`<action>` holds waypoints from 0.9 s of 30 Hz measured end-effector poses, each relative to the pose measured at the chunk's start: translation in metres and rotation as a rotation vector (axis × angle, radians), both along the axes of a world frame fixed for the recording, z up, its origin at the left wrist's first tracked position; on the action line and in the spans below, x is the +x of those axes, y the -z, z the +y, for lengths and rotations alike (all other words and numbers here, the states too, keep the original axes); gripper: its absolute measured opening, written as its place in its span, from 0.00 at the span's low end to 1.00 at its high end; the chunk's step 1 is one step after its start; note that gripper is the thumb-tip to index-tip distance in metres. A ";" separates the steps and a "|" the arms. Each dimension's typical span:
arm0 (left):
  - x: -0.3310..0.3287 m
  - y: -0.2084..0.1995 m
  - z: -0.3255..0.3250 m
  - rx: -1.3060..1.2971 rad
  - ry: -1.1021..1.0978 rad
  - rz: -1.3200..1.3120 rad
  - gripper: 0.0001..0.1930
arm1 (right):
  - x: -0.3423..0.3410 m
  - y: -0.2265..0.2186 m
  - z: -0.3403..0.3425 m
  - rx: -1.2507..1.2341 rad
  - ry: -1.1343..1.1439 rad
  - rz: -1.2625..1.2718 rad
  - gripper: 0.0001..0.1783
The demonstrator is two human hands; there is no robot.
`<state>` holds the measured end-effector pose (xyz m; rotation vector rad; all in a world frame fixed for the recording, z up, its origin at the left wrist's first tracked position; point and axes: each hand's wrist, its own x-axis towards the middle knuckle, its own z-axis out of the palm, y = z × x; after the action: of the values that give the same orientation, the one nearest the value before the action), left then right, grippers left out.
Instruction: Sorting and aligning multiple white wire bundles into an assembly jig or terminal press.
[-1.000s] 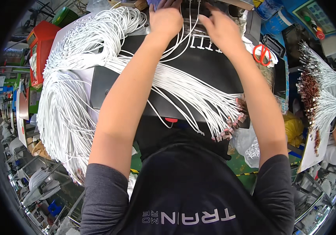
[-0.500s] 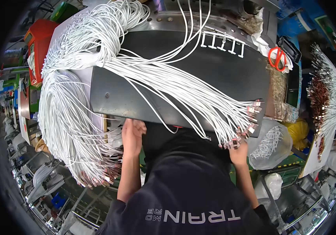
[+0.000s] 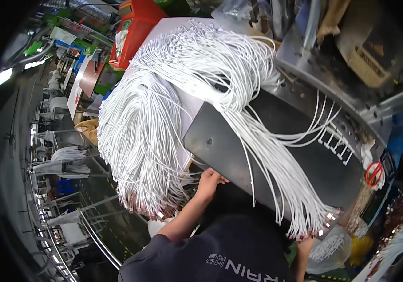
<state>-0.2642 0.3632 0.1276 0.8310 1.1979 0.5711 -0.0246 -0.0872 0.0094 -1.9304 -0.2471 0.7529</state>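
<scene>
A thick bundle of white cables (image 3: 276, 160) lies slantwise across a dark board (image 3: 225, 136), its connector ends (image 3: 321, 228) hanging over the near right edge. Beneath those ends is my right hand (image 3: 306, 244), its fingers hidden by the cables. My left hand (image 3: 212, 182) is at the board's near left edge, fingers curled together; whatever they may hold is too small to make out. Left of the board, a large heap of white cables (image 3: 140, 136) drapes downward, with brownish connector ends at its bottom.
White plastic clips (image 3: 335, 145) stand in a row along the board's far edge. Red-handled scissors (image 3: 374, 174) lie at the right. A clear bag of small white parts (image 3: 328, 251) hangs below the right corner. A red bin (image 3: 138, 28) stands at the back left.
My view has turned left, so the board and cables appear further right and tilted. My left hand's fingers have curled in at the board edge. My right hand stays by the connector ends.
</scene>
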 end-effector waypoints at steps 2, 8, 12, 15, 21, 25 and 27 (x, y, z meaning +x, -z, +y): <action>-0.003 0.003 -0.003 0.012 -0.009 -0.009 0.10 | 0.003 0.031 -0.034 0.021 0.035 -0.106 0.51; -0.008 0.008 0.003 0.000 0.007 -0.024 0.11 | 0.025 0.078 -0.065 -0.302 -0.573 -0.859 0.47; -0.004 0.004 0.013 -0.042 0.081 0.010 0.12 | 0.016 -0.026 0.017 -0.199 -0.157 0.155 0.26; -0.010 -0.019 0.005 0.275 0.201 0.271 0.15 | 0.062 -0.157 0.100 -0.508 -0.736 -0.093 0.14; 0.003 -0.106 0.011 1.369 0.424 0.752 0.20 | 0.161 -0.251 0.067 0.300 -0.325 0.214 0.18; 0.095 -0.156 0.020 1.663 0.887 0.677 0.38 | 0.152 -0.304 0.215 0.222 -0.514 -0.740 0.12; 0.144 -0.160 -0.005 1.652 1.156 0.419 0.42 | 0.153 -0.280 0.280 0.166 -0.533 -1.062 0.12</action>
<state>-0.1198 0.3586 0.2880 2.8494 0.1287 0.2809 0.1282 0.1928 0.2891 -1.9461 -1.4531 -0.0615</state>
